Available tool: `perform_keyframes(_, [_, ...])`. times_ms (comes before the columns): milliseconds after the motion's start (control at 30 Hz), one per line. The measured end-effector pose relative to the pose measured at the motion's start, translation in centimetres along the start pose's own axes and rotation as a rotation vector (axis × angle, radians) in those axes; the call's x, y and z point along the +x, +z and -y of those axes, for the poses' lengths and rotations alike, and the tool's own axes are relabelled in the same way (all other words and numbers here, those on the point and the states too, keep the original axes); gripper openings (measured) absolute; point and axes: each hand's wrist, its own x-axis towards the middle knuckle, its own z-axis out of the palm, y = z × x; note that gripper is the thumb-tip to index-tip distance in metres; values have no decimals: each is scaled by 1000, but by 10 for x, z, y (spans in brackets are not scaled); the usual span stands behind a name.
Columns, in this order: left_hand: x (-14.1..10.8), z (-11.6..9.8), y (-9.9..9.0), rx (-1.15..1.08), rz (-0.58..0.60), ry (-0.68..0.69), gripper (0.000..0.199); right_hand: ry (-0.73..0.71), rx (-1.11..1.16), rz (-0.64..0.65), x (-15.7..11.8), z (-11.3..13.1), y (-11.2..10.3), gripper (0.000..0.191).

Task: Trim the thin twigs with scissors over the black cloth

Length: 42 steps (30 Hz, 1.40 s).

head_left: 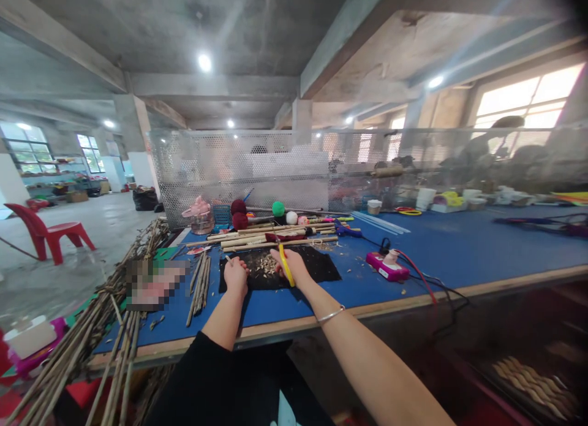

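Observation:
My left hand (236, 273) is closed around a short thin stick (228, 258) over the left part of a black cloth (319, 263). To its right, my right hand (294, 265) grips yellow-handled scissors (286, 266); the blades are hard to make out. Small pale wood chips (266, 265) lie in a heap on the cloth between both hands. Left of the cloth rests a bundle of thin sticks (199, 288) on the blue table (275, 308).
Long sticks (248, 235), yarn balls (239, 214) and a blue glue gun (346, 229) lie behind the cloth. A pink power strip (387, 265) with cables sits right. Long twigs (103, 309) overhang the left edge. A mesh divider (243, 168) stands behind.

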Motion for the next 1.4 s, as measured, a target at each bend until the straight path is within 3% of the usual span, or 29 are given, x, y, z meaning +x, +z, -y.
perform_keyframes(67, [-3,-6,1,-74,-22,-95,4,58,10,94,1,11,18,51])
perform_keyframes(167, [-8,-13,1,-86,-31,-134,5,225,-3,250,7,21,36,60])
perform_keyframes(233, [-10,-14,1,-74,-35,-147,4,253,-62,240,14,23,39,64])
perform_keyframes(367, [-9,-13,0,-125,-40,-158,5,153,-135,123,26,29,40,66])
perform_keyframes(500, [-7,-14,-1,-203,-57,-188,5,208,-108,236,25,36,56,70])
perform_keyframes(600, [-8,-15,0,-207,-68,-183,4,238,-166,244,26,37,64,70])
perform_keyframes(700, [-10,-16,1,-170,-58,-175,4,185,-251,182,34,34,53,70])
perform_keyframes(800, [-10,-15,1,-153,-58,-183,4,131,-286,137,46,33,26,71])
perform_keyframes(1000, [-8,-10,1,-137,-34,-175,7,112,-601,-25,58,34,-21,79])
perform_keyframes(1267, [-5,-7,1,-129,-35,-159,7,108,-696,-54,49,31,-16,73])
perform_keyframes(1400, [-6,-9,1,-107,-63,-138,10,59,-465,-102,43,40,3,66])
